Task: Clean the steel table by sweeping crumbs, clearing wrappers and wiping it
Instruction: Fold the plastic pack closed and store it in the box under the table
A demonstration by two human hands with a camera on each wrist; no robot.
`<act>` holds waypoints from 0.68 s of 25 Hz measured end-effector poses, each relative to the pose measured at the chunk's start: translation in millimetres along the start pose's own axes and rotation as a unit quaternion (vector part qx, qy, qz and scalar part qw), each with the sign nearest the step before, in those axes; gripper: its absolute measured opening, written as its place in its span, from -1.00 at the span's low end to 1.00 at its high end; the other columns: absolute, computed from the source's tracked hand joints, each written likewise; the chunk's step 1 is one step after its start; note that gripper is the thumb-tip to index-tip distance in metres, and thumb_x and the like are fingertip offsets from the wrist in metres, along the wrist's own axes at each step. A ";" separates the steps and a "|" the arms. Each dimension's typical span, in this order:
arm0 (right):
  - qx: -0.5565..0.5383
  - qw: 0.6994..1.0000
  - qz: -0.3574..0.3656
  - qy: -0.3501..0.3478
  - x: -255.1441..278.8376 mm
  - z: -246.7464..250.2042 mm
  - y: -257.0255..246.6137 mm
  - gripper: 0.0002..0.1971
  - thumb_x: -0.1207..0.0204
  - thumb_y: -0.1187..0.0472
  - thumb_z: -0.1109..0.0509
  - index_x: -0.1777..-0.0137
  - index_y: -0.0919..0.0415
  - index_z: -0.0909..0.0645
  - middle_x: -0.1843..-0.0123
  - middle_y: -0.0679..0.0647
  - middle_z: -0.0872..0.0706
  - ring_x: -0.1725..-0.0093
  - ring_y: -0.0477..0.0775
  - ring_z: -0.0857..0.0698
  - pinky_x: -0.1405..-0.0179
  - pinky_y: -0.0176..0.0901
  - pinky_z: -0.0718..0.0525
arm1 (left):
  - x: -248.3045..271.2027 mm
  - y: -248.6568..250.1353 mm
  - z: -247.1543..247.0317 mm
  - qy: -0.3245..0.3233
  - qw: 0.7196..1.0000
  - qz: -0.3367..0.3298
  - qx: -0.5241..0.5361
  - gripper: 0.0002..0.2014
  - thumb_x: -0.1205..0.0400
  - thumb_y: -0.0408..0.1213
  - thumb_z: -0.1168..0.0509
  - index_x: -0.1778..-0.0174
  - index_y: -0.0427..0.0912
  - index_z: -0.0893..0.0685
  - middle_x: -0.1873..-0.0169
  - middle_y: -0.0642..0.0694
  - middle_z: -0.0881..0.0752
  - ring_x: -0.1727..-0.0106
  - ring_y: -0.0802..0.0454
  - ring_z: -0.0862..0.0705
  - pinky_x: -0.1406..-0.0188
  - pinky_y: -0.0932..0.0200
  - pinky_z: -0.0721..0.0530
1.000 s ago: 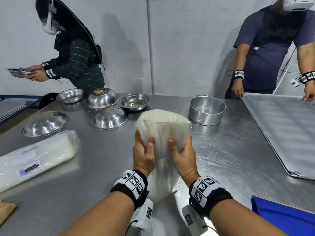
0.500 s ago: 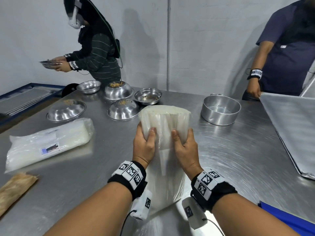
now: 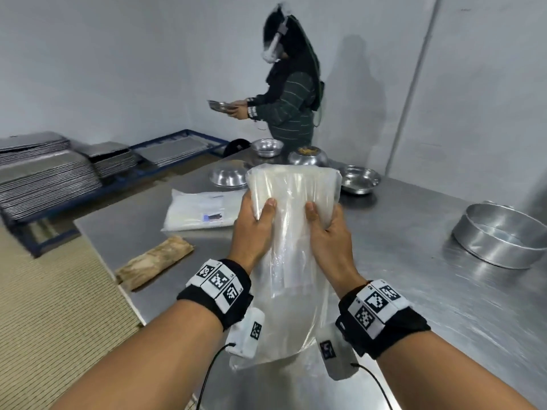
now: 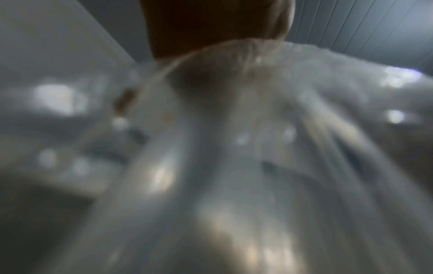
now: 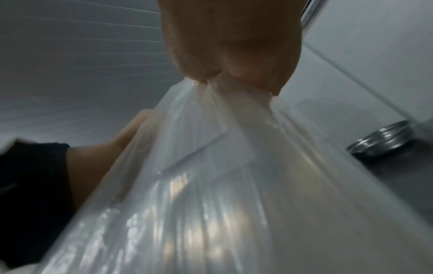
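Both my left hand [image 3: 254, 229] and right hand [image 3: 328, 232] grip the clear plastic bag [image 3: 293, 196] above the desk [image 3: 414, 291] — clearing barely begun, brown wrapper [image 3: 155, 261] and white packet [image 3: 201, 213] left, wiping undone.

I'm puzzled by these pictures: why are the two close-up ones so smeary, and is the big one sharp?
Left wrist view: clear plastic bag against the lens, fully blurred, with glare spots. Right wrist view: softer blur, right hand dim, lit from behind. Head view: mostly sharp, wide-angle bending at the edges, steel table sheen.
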State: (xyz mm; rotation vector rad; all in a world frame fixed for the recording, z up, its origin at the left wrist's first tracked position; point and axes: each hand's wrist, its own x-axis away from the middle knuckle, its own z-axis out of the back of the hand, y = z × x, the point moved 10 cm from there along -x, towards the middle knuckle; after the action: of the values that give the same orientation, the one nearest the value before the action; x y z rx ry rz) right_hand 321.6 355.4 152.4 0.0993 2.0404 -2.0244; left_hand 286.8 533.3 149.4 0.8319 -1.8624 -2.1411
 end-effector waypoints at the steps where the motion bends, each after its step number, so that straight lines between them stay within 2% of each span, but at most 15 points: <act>1: 0.000 1.000 -0.003 -0.010 3.5 -8.9 -1.6 -0.68 -0.55 -0.25 -0.31 -0.25 -0.23 -0.47 -0.09 -0.20 -0.75 -0.09 -0.17 -0.74 -0.12 -0.07 -0.75 | 1.5 1.8 10.7 0.007 1.000 0.007 -0.002 -0.68 -0.66 0.08 -0.24 -0.34 0.23 -0.49 -0.13 0.17 -0.73 -0.18 0.12 -0.71 -0.30 -0.12 -0.65; 3: 0.006 0.999 -0.004 -0.052 21.2 -72.9 -12.0 -0.77 -0.54 -0.29 -0.30 -0.14 -0.34 -0.48 -0.05 -0.24 -0.75 -0.09 -0.19 -0.74 -0.14 -0.05 -0.72 | 8.2 5.1 82.0 0.051 0.999 0.009 -0.003 -0.70 -0.65 0.10 -0.24 -0.29 0.24 -0.51 -0.11 0.17 -0.74 -0.17 0.11 -0.72 -0.30 -0.13 -0.65; 6: -0.002 0.995 -0.002 -0.100 50.5 -161.0 -19.2 -0.90 -0.59 -0.21 -0.28 -0.05 -0.32 -0.48 -0.01 -0.26 -0.73 -0.02 -0.28 -0.72 -0.06 -0.19 -0.70 | 21.8 5.3 178.4 0.105 0.994 0.013 -0.021 -0.72 -0.70 0.01 -0.24 -0.32 0.14 -0.50 -0.08 0.21 -0.70 -0.15 0.14 -0.70 -0.30 -0.10 -0.64; 9: 0.003 0.989 -0.010 -0.146 85.3 -253.6 -19.5 -0.75 -0.61 -0.19 -0.27 -0.21 -0.16 -0.50 -0.07 -0.20 -0.73 -0.05 -0.23 -0.71 -0.10 -0.15 -0.69 | 39.0 -6.0 278.0 0.146 0.988 0.021 -0.046 -0.63 -0.68 0.06 -0.23 -0.39 0.13 -0.49 -0.13 0.15 -0.72 -0.15 0.11 -0.72 -0.27 -0.14 -0.67; 11: 0.013 0.986 -0.009 -0.165 104.4 -308.8 -14.1 -0.71 -0.62 -0.18 -0.25 -0.23 -0.09 -0.49 -0.07 -0.21 -0.71 -0.08 -0.21 -0.69 -0.13 -0.17 -0.64 | 49.3 -14.8 335.9 0.166 0.984 0.029 -0.051 -0.64 -0.69 0.04 -0.23 -0.40 0.11 -0.49 -0.14 0.13 -0.74 -0.14 0.12 -0.74 -0.23 -0.10 -0.69; 12: 0.016 0.985 -0.012 -0.173 112.9 -334.3 -9.6 -0.70 -0.62 -0.17 -0.25 -0.24 -0.07 -0.50 -0.07 -0.22 -0.69 -0.11 -0.18 -0.67 -0.13 -0.21 -0.62 | 54.5 -18.8 361.4 0.176 0.983 0.032 -0.048 -0.66 -0.70 0.01 -0.23 -0.39 0.10 -0.50 -0.14 0.13 -0.74 -0.13 0.14 -0.74 -0.21 -0.07 -0.71; 13: 0.017 0.983 -0.012 -0.182 121.9 -358.8 -7.5 -0.69 -0.63 -0.16 -0.25 -0.25 -0.04 -0.50 -0.06 -0.23 -0.68 -0.11 -0.18 -0.66 -0.09 -0.34 -0.60 | 59.3 -23.5 385.5 0.187 0.981 0.035 -0.046 -0.69 -0.71 -0.02 -0.23 -0.38 0.10 -0.51 -0.13 0.13 -0.74 -0.12 0.15 -0.75 -0.19 -0.03 -0.72; 15: 0.014 0.979 -0.016 -0.204 135.8 -398.9 -1.3 -0.68 -0.65 -0.10 -0.25 -0.29 0.03 -0.50 0.00 -0.27 -0.63 0.00 -0.32 -0.61 0.13 -0.64 -0.50 | 68.1 -33.6 422.3 0.208 0.976 0.051 -0.040 -0.73 -0.72 -0.06 -0.23 -0.34 0.12 -0.51 -0.10 0.14 -0.74 -0.07 0.18 -0.76 -0.08 0.07 -0.74; 16: 0.016 0.976 -0.020 -0.215 142.3 -419.9 4.9 -0.67 -0.65 -0.09 -0.25 -0.32 0.03 -0.50 0.01 -0.29 -0.62 0.02 -0.32 -0.61 0.16 -0.65 -0.49 | 72.2 -41.2 441.5 0.219 0.973 0.062 -0.039 -0.74 -0.73 -0.07 -0.23 -0.34 0.12 -0.50 -0.08 0.15 -0.74 -0.05 0.20 -0.76 -0.02 0.14 -0.74; 17: 0.022 0.975 -0.024 -0.221 148.3 -437.7 10.8 -0.65 -0.65 -0.10 -0.26 -0.34 0.03 -0.50 -0.02 -0.26 -0.64 0.00 -0.24 -0.64 0.09 -0.57 -0.51 | 75.1 -48.1 457.6 0.225 0.971 0.072 -0.040 -0.74 -0.73 -0.08 -0.22 -0.35 0.13 -0.48 -0.07 0.16 -0.73 -0.04 0.22 -0.75 0.03 0.21 -0.72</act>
State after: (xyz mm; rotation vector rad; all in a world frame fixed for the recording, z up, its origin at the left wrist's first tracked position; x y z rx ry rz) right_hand 120.8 768.9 103.4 -0.3643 1.7307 -1.9063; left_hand -2.4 896.6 107.6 1.0275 -1.5415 -1.7454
